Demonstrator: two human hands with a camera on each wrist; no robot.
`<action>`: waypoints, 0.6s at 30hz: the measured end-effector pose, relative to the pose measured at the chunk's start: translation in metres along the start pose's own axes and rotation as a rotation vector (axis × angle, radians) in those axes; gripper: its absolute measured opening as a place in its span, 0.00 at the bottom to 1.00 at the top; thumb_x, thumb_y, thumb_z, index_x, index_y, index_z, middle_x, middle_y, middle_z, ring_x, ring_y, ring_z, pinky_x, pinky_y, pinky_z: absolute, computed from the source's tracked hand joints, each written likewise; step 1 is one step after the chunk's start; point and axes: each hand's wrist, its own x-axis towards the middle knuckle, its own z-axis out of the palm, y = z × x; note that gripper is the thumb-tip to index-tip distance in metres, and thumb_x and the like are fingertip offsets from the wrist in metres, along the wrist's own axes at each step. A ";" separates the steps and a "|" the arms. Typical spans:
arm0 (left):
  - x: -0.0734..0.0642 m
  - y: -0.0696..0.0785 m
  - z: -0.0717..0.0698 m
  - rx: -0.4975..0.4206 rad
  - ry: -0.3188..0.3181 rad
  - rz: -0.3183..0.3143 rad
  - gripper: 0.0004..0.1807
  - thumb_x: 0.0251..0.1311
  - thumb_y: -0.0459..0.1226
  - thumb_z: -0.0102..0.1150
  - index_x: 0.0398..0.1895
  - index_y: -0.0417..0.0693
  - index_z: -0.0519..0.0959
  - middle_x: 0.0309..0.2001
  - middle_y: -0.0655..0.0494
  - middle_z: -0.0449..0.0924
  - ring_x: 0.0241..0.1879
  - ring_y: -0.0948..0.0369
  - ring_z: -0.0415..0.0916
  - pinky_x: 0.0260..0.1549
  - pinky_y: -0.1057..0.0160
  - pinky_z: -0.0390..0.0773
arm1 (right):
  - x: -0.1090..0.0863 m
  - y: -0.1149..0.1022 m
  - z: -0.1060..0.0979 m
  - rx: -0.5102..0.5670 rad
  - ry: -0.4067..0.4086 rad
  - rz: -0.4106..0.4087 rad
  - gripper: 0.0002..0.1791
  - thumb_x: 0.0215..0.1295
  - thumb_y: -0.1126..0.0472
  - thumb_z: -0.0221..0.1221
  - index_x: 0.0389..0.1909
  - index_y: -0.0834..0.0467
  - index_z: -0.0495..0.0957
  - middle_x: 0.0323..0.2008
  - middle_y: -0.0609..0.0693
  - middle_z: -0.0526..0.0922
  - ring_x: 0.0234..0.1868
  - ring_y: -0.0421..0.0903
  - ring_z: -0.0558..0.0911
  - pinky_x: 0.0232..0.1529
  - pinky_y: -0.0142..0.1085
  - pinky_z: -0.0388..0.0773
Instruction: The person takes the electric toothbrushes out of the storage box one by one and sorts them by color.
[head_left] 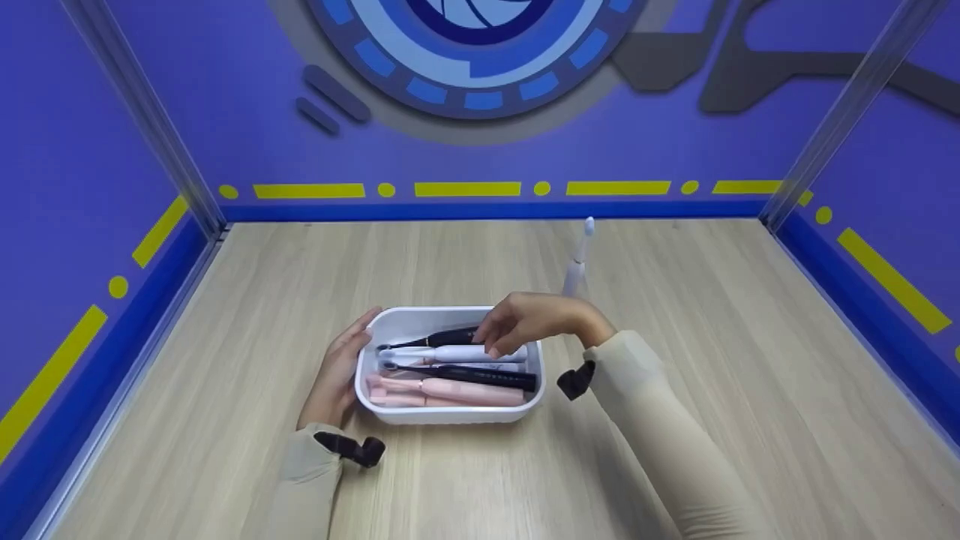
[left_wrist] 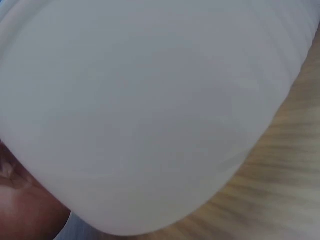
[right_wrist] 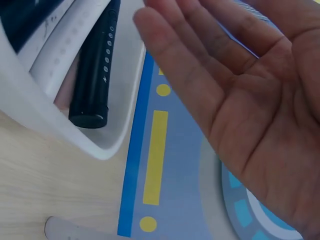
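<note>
My left hand [head_left: 341, 371] holds a white plastic bin [head_left: 450, 417] by its left end, fingers along the outer wall and up at the rim. Electric toothbrushes lie lengthwise in the bin: a black one [head_left: 450, 337] at the back, a white one [head_left: 450, 354], another black one [head_left: 480, 376] and pink ones [head_left: 472, 391] at the front. Over the bin's right back corner hovers my right hand [head_left: 536, 319], thumb and fingertips overlapping the rear black toothbrush's handle. Its palm shows bare in the right wrist view, with nothing held. The bin's wall [left_wrist: 140, 110] fills the left wrist view.
A pale toothbrush [head_left: 576, 270] stands upright on the wooden table [head_left: 675, 300] behind my right hand, its lower end hidden. Blue panels [head_left: 247, 142] with yellow marks wall the table at the back and both sides. Black wrist cameras [head_left: 576, 381] sit at both cuffs.
</note>
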 end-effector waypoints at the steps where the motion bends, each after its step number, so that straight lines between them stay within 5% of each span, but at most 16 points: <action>1: 0.000 0.000 0.000 0.003 0.001 -0.002 0.26 0.72 0.32 0.32 0.73 0.44 0.58 0.75 0.50 0.52 0.75 0.54 0.49 0.73 0.56 0.52 | 0.002 -0.001 0.001 -0.005 -0.016 0.018 0.20 0.60 0.60 0.64 0.53 0.62 0.80 0.42 0.52 0.86 0.43 0.40 0.83 0.47 0.32 0.81; 18: -0.002 0.000 0.001 -0.013 0.012 0.008 0.26 0.71 0.31 0.33 0.72 0.42 0.58 0.75 0.50 0.52 0.75 0.54 0.49 0.74 0.56 0.51 | 0.029 -0.001 0.014 -0.064 -0.068 0.133 0.14 0.57 0.66 0.62 0.46 0.60 0.83 0.36 0.48 0.87 0.34 0.34 0.79 0.36 0.27 0.78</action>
